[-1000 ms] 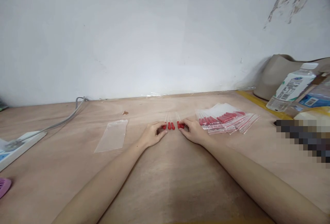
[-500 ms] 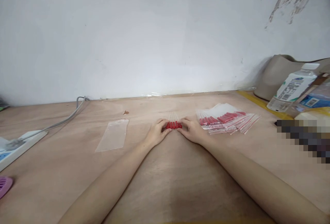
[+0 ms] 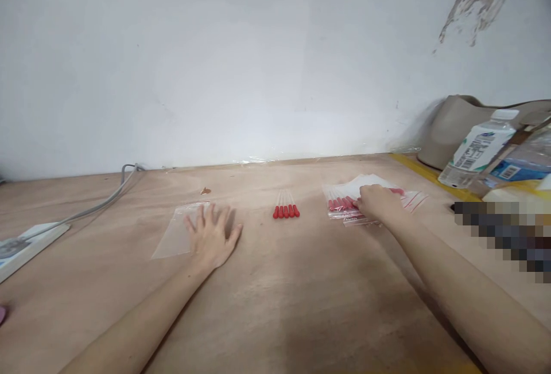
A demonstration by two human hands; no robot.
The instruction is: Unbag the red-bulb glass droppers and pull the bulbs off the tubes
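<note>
Several droppers with red bulbs and thin clear stems lie side by side in the middle of the table, stems pointing toward the wall. To their left, my left hand is open, fingers spread, over the right part of a flat clear plastic bag. My right hand is on a fanned pile of zip bags holding more red-bulbed droppers. Its fingers are curled and pressed together at the bags; the fingertips are partly hidden, and it seems to pinch a bag there.
A grey cable runs to a white power strip at the left. At the right stand a labelled plastic bottle and a beige container. A small brown scrap lies behind the flat bag; the wall closes the back.
Both hands have let go of the row of droppers. My left hand has moved left onto the flat bag and spread open; my right hand has moved right onto the bag pile.
</note>
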